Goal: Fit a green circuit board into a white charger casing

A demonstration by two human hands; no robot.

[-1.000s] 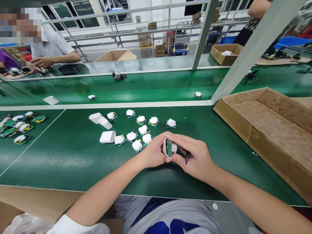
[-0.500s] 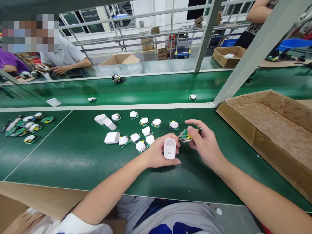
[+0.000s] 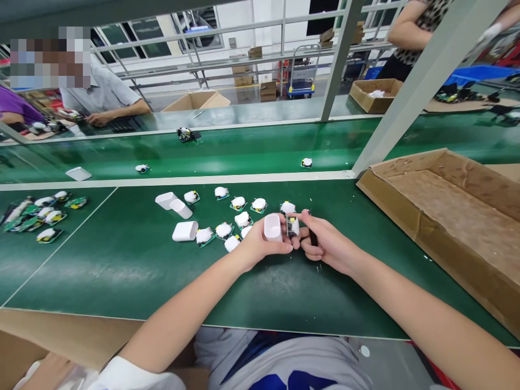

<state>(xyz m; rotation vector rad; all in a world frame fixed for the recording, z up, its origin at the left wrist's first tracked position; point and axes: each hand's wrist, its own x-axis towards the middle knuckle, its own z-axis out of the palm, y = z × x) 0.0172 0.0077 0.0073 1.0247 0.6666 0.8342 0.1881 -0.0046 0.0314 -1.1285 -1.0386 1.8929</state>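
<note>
The left fingers [image 3: 284, 247] curl around a white plastic shell [image 3: 272, 227], the thumb side hidden behind it, so the person's left hand [image 3: 260, 244] is closed on the shell. Just beside it, the right fingers [image 3: 304, 218] pinch a small circuit board [image 3: 291, 226] with a white-capped part on it. Those fingers cover much of the board, and its edges are hard to make out. The person's right hand [image 3: 327, 242] is closed as well, with a dark slim object [image 3: 312, 236] tucked in it; most of that object is hidden, so its kind cannot be told. The two hands almost meet over a green belt [image 3: 325, 292].

Near the left wrist lie more white-capped boards [image 3: 242, 219] in a loose cluster, one partly hidden by the hand. Three empty-looking white shells [image 3: 184, 231] sit to their left. A further heap of boards [image 3: 36, 216] lies farther left, overlapping and hard to count. To the right stands a shallow cardboard tray [image 3: 439, 216], its near corner cut off by the frame edge. Across a second belt [image 3: 244, 146], a co-worker [image 3: 101, 97] works, partly covered by a pixelated patch.
</note>
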